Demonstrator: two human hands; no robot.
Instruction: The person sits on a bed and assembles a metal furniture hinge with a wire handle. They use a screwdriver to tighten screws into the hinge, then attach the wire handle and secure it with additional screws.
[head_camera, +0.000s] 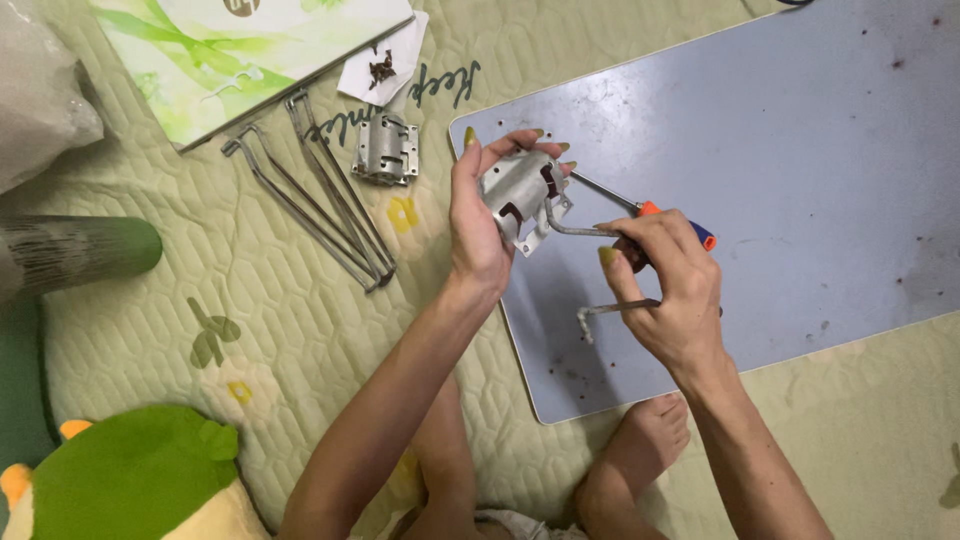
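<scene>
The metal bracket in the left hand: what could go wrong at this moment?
1. The right hand grips both a bent wire leg and a screwdriver; either might slip.
2. The left hand wraps the metal bracket by its thin edges, which may pinch or scratch the fingers.
3. Small screws lie on loose paper upon the quilt; a nudge could scatter them.

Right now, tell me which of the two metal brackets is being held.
The bracket in the left hand, raised over the grey board; the other bracket lies untouched on the quilted mat.
</scene>
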